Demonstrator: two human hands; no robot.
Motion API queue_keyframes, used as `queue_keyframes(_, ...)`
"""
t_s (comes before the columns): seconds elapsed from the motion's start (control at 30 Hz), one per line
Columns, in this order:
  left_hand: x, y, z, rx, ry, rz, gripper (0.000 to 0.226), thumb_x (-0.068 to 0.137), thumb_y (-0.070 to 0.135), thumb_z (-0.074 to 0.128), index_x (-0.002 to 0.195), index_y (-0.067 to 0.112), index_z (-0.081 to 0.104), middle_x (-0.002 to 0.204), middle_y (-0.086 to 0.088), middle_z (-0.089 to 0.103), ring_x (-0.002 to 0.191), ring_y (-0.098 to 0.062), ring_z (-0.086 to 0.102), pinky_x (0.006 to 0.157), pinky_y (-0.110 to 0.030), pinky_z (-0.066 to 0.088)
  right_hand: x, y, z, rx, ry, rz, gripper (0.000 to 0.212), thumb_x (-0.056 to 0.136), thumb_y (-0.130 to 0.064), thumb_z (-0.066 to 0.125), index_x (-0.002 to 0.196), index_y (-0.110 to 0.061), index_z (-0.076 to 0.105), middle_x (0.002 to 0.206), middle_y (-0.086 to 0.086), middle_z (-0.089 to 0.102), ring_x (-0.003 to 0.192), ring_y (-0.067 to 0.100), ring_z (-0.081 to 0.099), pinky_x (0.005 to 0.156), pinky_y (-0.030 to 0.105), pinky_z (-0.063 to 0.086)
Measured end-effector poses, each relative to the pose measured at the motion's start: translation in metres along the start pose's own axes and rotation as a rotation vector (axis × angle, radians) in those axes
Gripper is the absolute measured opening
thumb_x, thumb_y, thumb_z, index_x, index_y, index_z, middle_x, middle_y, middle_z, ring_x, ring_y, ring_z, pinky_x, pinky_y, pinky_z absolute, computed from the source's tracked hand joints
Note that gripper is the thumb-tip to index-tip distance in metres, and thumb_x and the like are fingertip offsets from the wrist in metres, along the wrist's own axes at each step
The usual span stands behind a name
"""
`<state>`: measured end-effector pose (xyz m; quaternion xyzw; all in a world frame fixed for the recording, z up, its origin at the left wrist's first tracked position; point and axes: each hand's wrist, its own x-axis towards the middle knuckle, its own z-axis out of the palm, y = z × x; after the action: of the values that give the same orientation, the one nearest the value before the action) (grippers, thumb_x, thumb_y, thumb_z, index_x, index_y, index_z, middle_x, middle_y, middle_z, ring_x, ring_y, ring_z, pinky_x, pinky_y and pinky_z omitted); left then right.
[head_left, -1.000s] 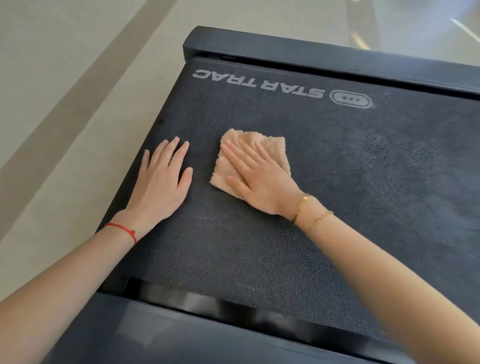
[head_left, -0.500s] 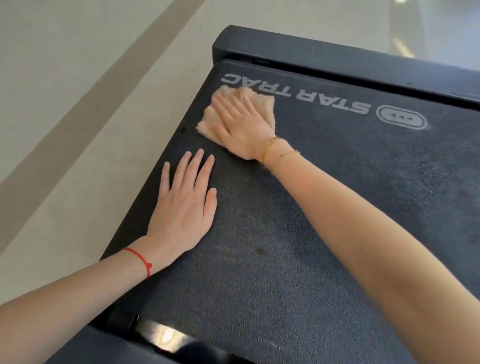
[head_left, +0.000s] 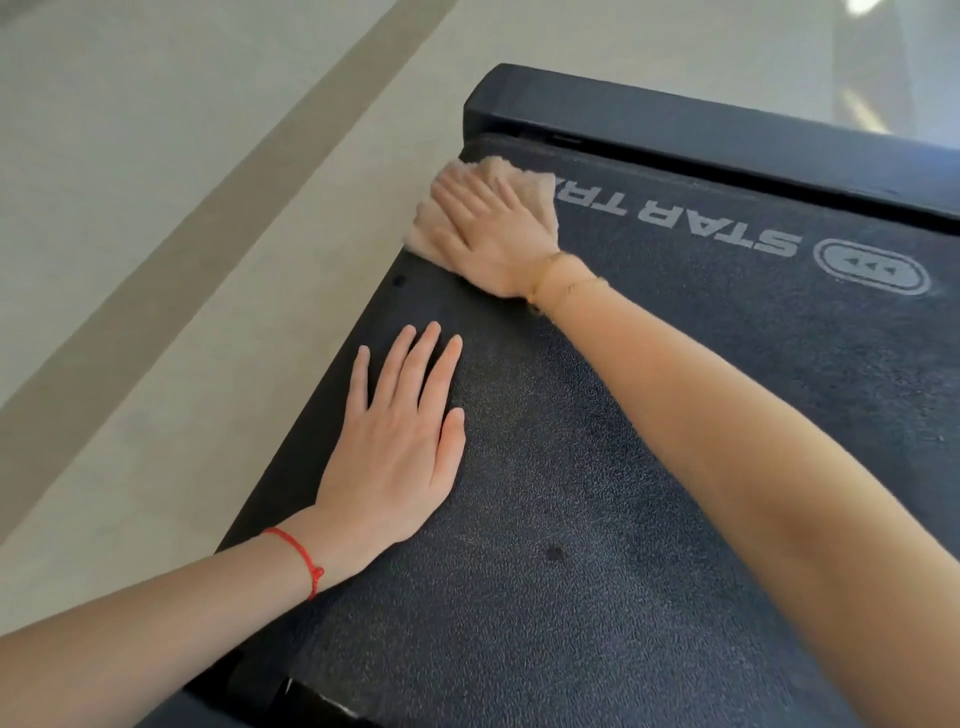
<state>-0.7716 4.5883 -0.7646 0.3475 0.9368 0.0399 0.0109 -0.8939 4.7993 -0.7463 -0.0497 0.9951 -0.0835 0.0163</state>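
— At the far left corner of the black textured treadmill belt (head_left: 623, 467), what is the pose of the right hand (head_left: 488, 234)?

— Palm down, flat on the beige fluffy cloth (head_left: 535, 189). Fingers are straight and slightly spread, pointing far and left. No finger curls round the fabric; the hand presses it against the belt. The right forearm runs diagonally from the near right to that corner, with two thin gold chain bracelets (head_left: 558, 273) at the wrist.

— Where exactly is the cloth?

— Beneath the right hand, at the belt's left edge, just short of the black end cover (head_left: 727, 135) at the far side. Fabric shows beyond the fingertips and on both sides of the hand. Its right border covers the end of the white "STAR TRAC" lettering (head_left: 701, 223).

— State the left hand (head_left: 400, 441) position.

— Palm down on bare belt, near the left edge, nearer than the cloth and apart from it. Fingers are straight and held close together, with the little finger set slightly off and the thumb lying alongside the index finger. It holds nothing. A red string bracelet (head_left: 301, 561) circles the left wrist.

— What lies around the machine?

— Pale tiled floor (head_left: 156, 156) to the left and far side, crossed by a darker diagonal stripe (head_left: 218, 208).
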Motion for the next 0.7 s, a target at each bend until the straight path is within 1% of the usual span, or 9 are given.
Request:
queue_keyframes(0.03, 0.000, 0.000, 0.001, 0.002, 0.001, -0.001, 0.063, 0.101, 0.041, 0.007, 0.159, 0.016, 0.010, 0.166, -0.005, 0.011, 0.154, -0.021, 0.003, 0.122, -0.054, 0.014, -0.010, 0.005, 0.002, 0.009, 0.003, -0.030, 0.060, 0.106, -0.044, 0.020, 0.158, -0.014, 0.013, 0.165, 0.002, 0.010, 0.153, 0.019, 0.002, 0.123, 0.041, -0.004)
queue_keyframes(0.1, -0.001, -0.001, 0.001, -0.001, 0.007, 0.004, 0.063, 0.101, 0.041, 0.009, 0.158, 0.016, 0.011, 0.166, -0.005, 0.012, 0.154, -0.021, 0.004, 0.122, -0.054, 0.014, -0.027, 0.033, -0.001, -0.010, 0.047, 0.006, 0.061, 0.105, -0.045, 0.022, 0.158, -0.014, 0.015, 0.165, 0.002, 0.011, 0.152, 0.019, 0.005, 0.122, 0.038, -0.002)
queue_keyframes(0.23, -0.001, 0.000, 0.001, -0.010, 0.010, 0.001, 0.062, 0.101, 0.041, 0.009, 0.158, 0.016, 0.013, 0.165, -0.005, 0.013, 0.154, -0.022, 0.005, 0.122, -0.055, 0.015, -0.058, 0.115, -0.015, -0.020, 0.101, 0.369, 0.063, 0.103, -0.045, 0.021, 0.157, -0.012, 0.016, 0.165, 0.005, 0.011, 0.152, 0.021, 0.004, 0.123, 0.043, -0.002)
queue_keyframes(0.27, -0.001, 0.000, 0.001, -0.009, 0.010, -0.001, 0.062, 0.101, 0.041, 0.009, 0.158, 0.016, 0.012, 0.165, -0.006, 0.013, 0.154, -0.022, 0.005, 0.121, -0.055, 0.015, -0.061, 0.124, -0.016, -0.003, 0.101, 0.450, 0.063, 0.103, -0.044, 0.020, 0.157, -0.012, 0.014, 0.166, 0.005, 0.009, 0.153, 0.022, 0.002, 0.123, 0.044, -0.004)
queue_keyframes(0.33, -0.001, 0.001, 0.001, -0.008, 0.008, -0.005, 0.063, 0.101, 0.041, 0.009, 0.158, 0.016, 0.013, 0.165, -0.006, 0.013, 0.154, -0.023, 0.005, 0.122, -0.055, 0.015, -0.057, 0.121, -0.014, 0.013, 0.088, 0.518, 0.063, 0.103, -0.042, 0.018, 0.158, -0.011, 0.008, 0.166, 0.005, 0.004, 0.153, 0.023, -0.003, 0.122, 0.045, -0.007)
queue_keyframes(0.43, -0.001, 0.002, -0.001, -0.013, 0.002, -0.002, 0.063, 0.100, 0.041, 0.009, 0.158, 0.016, 0.013, 0.165, -0.006, 0.013, 0.154, -0.023, 0.005, 0.122, -0.055, 0.014, -0.054, 0.087, -0.011, 0.029, 0.034, 0.416, 0.062, 0.104, -0.041, 0.015, 0.158, -0.013, 0.005, 0.166, 0.004, 0.000, 0.153, 0.023, -0.005, 0.122, 0.045, -0.007)
queue_keyframes(0.57, -0.002, 0.002, -0.004, -0.048, 0.008, -0.004, 0.064, 0.099, 0.041, 0.011, 0.158, 0.016, 0.016, 0.165, -0.005, 0.015, 0.153, -0.022, 0.006, 0.122, -0.054, 0.013, -0.089, 0.024, 0.003, 0.025, 0.012, 0.085, 0.059, 0.106, -0.042, 0.017, 0.158, -0.016, 0.005, 0.166, 0.000, 0.001, 0.152, 0.018, -0.005, 0.119, 0.037, -0.012)
queue_keyframes(0.63, -0.003, 0.000, -0.004, -0.069, 0.013, -0.001, 0.062, 0.101, 0.041, 0.013, 0.158, 0.016, 0.016, 0.165, -0.004, 0.014, 0.153, -0.020, 0.005, 0.123, -0.052, 0.012, -0.119, 0.009, 0.010, 0.053, 0.002, -0.049, 0.060, 0.106, -0.045, 0.021, 0.159, -0.021, 0.007, 0.165, -0.005, 0.003, 0.151, 0.014, -0.005, 0.119, 0.034, -0.014)
queue_keyframes(0.7, -0.004, -0.002, -0.005, -0.110, 0.011, 0.004, 0.058, 0.104, 0.039, 0.019, 0.158, 0.017, 0.016, 0.166, -0.002, 0.012, 0.154, -0.019, 0.004, 0.124, -0.050, 0.009, -0.141, 0.017, 0.008, 0.052, -0.004, -0.048, 0.061, 0.104, -0.049, 0.025, 0.158, -0.027, 0.007, 0.165, -0.008, 0.004, 0.151, 0.014, -0.003, 0.122, 0.037, -0.011)
